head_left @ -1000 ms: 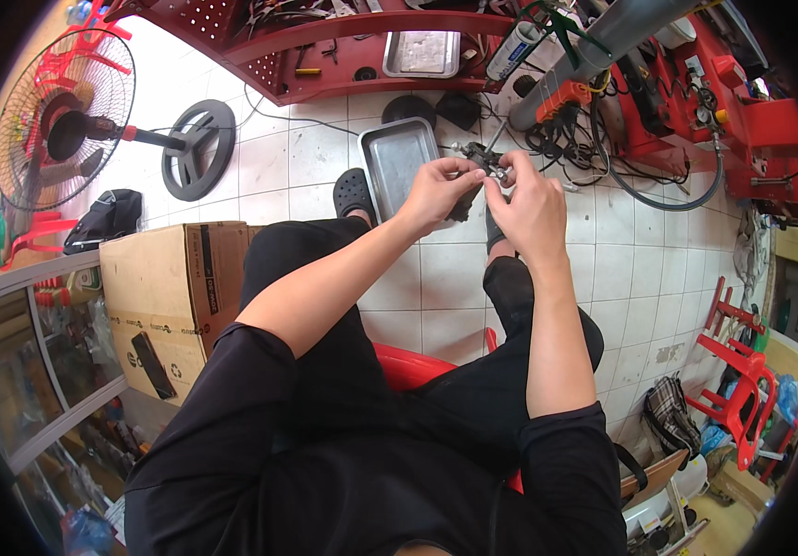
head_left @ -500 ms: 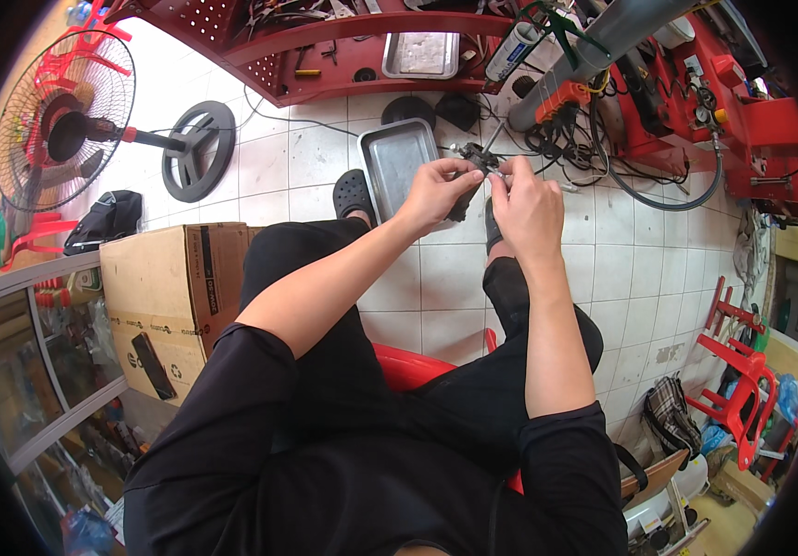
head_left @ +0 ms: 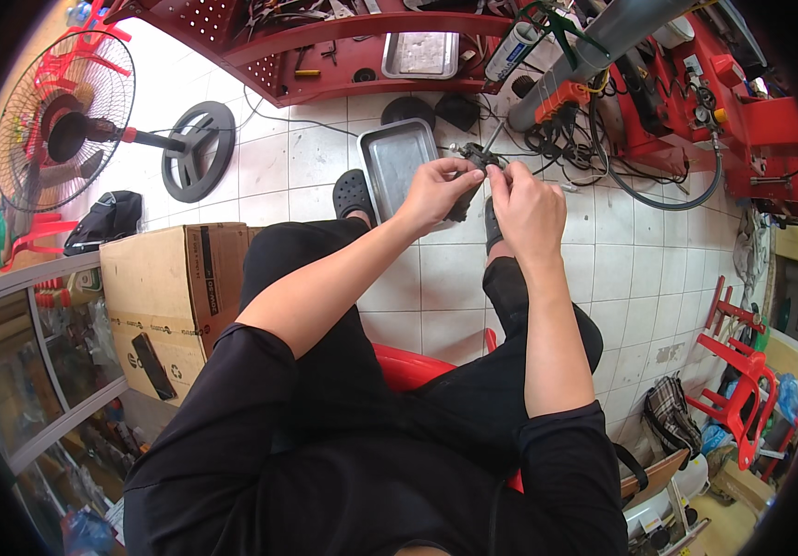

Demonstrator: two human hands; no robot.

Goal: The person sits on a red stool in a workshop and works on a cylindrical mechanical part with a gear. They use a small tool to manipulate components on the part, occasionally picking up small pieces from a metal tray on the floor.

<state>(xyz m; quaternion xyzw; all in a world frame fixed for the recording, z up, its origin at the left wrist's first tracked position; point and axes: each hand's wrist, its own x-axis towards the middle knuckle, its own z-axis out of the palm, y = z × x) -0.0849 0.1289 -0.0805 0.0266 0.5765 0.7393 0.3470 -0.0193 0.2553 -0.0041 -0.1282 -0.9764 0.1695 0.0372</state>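
Both of my arms reach out over the floor between my knees, and the hands meet on a small dark metal mechanical part. My left hand pinches it from the left side, thumb and fingers closed. A black piece hangs below it, partly hidden by the fingers. From the right, my right hand has its thumb and forefinger together at the part's near right edge; whatever lies between them is too small to make out. Just beyond the hands a thin shiny rod sticks up. Left of them lies a grey metal tray on the floor.
A red tool cart with tools and a second tray stands ahead. Cables and a black hose lie at right beside red machinery. At left are a floor fan and a cardboard box with a phone on it.
My right thumb and forefinger have shifted slightly left and lower, closer to the part. The left hand stays where it was.
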